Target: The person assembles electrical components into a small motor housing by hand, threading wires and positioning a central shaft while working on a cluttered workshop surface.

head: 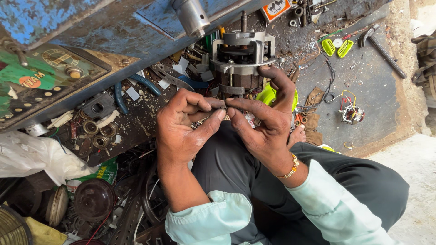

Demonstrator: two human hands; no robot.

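now both hands meet just below the motor [243, 59]. left hand [181, 131] and right hand [263, 122] pinch together a thin wire end [225, 105], too small to see well. the motor stands between the knees, its shaft pointing away from the person.

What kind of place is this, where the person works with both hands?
Most likely a small repair workshop for electric motors, worked on the floor. The hands work at a stripped motor; bearings and loose scrap lie about; a hammer and a small wired part lie on the oily floor.
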